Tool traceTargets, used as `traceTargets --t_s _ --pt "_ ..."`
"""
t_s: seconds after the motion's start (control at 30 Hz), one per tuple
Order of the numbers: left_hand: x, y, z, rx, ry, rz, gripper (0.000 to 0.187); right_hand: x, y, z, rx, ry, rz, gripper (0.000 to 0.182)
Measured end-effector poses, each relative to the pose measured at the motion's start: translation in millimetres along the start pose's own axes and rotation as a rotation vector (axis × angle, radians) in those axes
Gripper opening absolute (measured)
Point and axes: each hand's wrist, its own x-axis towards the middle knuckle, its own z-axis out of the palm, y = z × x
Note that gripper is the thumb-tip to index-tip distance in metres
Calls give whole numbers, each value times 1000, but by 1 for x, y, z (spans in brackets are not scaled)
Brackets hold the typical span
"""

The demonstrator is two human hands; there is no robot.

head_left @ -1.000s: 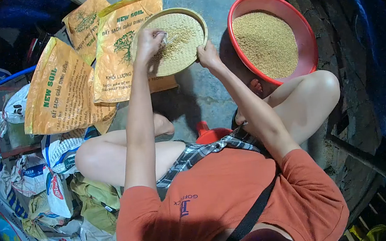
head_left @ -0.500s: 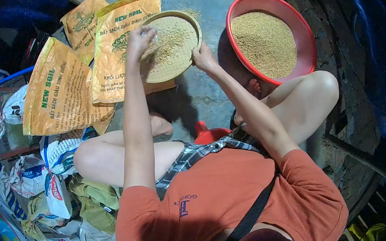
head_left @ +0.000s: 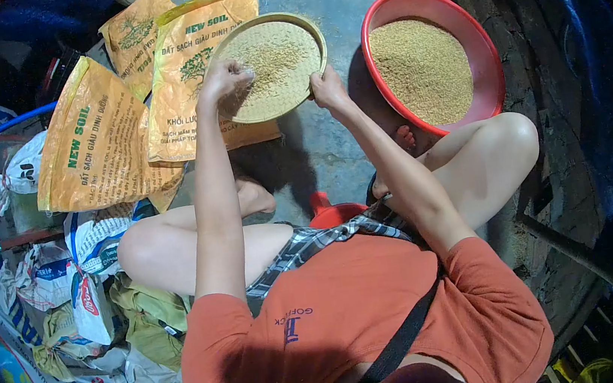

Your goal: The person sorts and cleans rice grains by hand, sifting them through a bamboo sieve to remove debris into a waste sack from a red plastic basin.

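A round woven winnowing tray (head_left: 273, 29) with a raised rim is held up in front of me, a thin spread of husked-looking yellow grain (head_left: 273, 66) lying on it. My right hand (head_left: 329, 89) grips the tray's near right rim, thumb on top. Over the tray's left side, my left hand (head_left: 227, 82) is closed with its fingers curled by the grain; whatever is inside those fingers is hidden. To the right stands a red plastic basin (head_left: 484, 58) holding a large heap of similar grain (head_left: 421, 69).
Orange printed sacks (head_left: 89, 140) lie under and left of the tray. A red plastic object (head_left: 336, 214) sits between my legs. Tied bags (head_left: 150, 315) crowd the lower left. A blue hose (head_left: 5, 131) runs at far left, and a stick (head_left: 578, 251) lies at right.
The tray has shifted slightly up and right along with my right hand. My left hand has lowered a little, its fingers now curled closer to the grain.
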Motion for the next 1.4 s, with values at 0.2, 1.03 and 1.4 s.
traceTargets --t_s 0.2,1.03,1.4 --pt "3 -9 2 -144 1 -130 18 9 14 2 -33 67 -6 27" --pt "1 -6 -12 75 341 71 21 11 19 5 -82 34 -40 31" --pt "11 -25 -13 -227 294 3 17 10 22 7 -54 70 -38 30"
